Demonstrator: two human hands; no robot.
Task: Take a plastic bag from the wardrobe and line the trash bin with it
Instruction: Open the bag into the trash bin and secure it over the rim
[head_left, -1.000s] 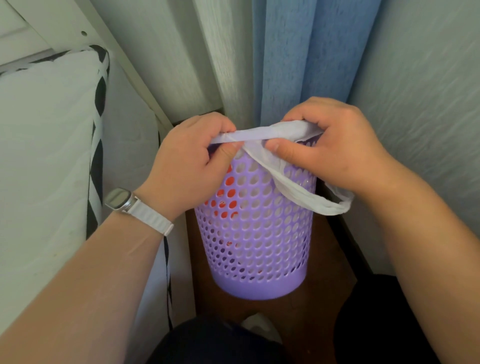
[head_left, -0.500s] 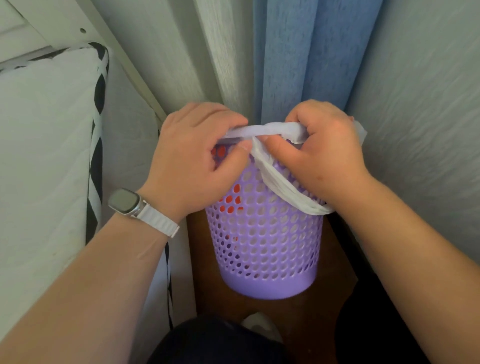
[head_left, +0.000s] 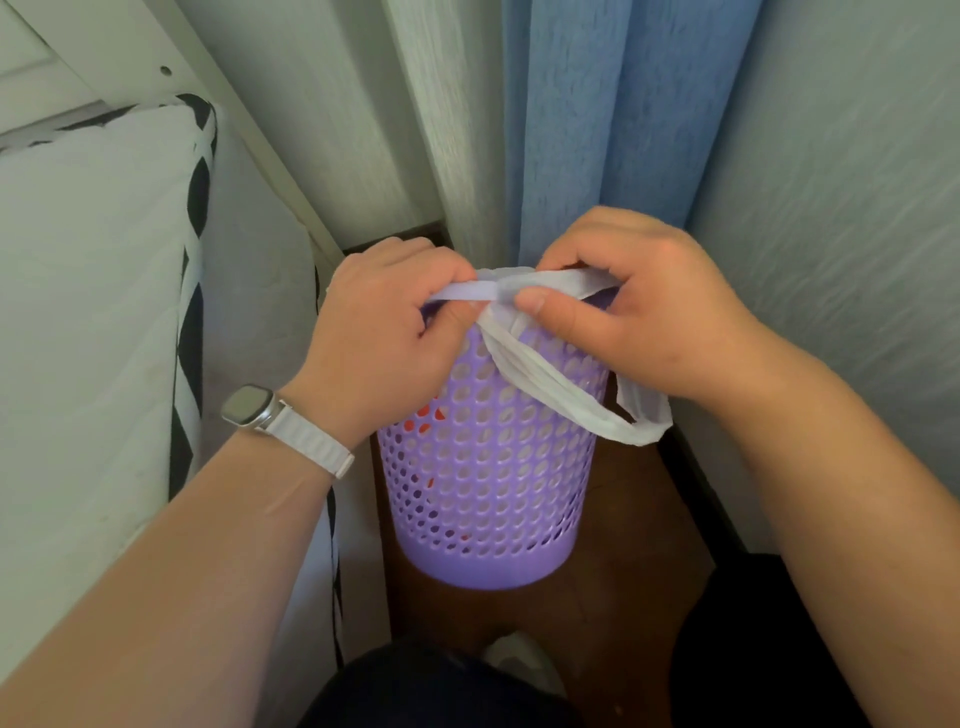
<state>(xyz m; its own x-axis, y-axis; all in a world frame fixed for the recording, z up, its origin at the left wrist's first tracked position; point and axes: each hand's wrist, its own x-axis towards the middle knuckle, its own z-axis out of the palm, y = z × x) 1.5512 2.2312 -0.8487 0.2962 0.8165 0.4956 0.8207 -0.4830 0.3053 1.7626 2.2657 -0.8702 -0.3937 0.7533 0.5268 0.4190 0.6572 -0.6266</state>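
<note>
Both hands were closed on the plastic bag (head_left: 524, 358) at the top of the trash bin (head_left: 485, 483). On the near rim, the left hand (head_left: 384, 338) had its fingers curled over the stretched white edge of the bag and its thumb pressed up from below, pinching the band against the rim. Just beside it and nearly touching, the right hand (head_left: 639, 317) gripped the same edge, with the thumb laid flat along the front of the plastic and the other fingers folded over the top. A twisted strand of the bag ran down from between the two thumbs, across the outer wall of the bin, and ended in a loose loop hanging below the right wrist.

The bin was a lilac plastic basket with round holes all over its wall, and it stood upright on a dark brown floor (head_left: 623, 571). Something orange-red showed through a few holes on its left side, too hidden to make out. A white-strapped watch (head_left: 249, 408) sat on the left wrist. A white mattress with black-and-white trim (head_left: 78, 312) lay to the left, and a blue curtain (head_left: 597, 119) hung behind the bin between pale walls.
</note>
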